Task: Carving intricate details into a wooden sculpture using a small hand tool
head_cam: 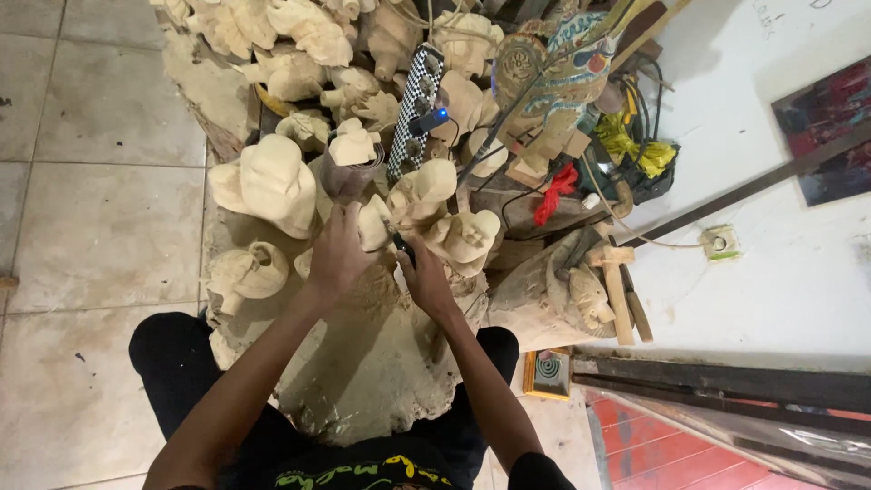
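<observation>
My left hand grips a small pale wooden carving held over a big rough slab of pale wood that rests against my lap. My right hand is closed on a thin dark carving tool whose tip touches the small carving. Around my hands lie several unfinished pale wood figures, such as a large one to the left and one to the right.
A black-and-white checkered power strip with a blue light lies among the carvings. A painted carved mask, wooden mallets, red cloth, cables and a white wall with a socket are to the right. Tiled floor is on the left.
</observation>
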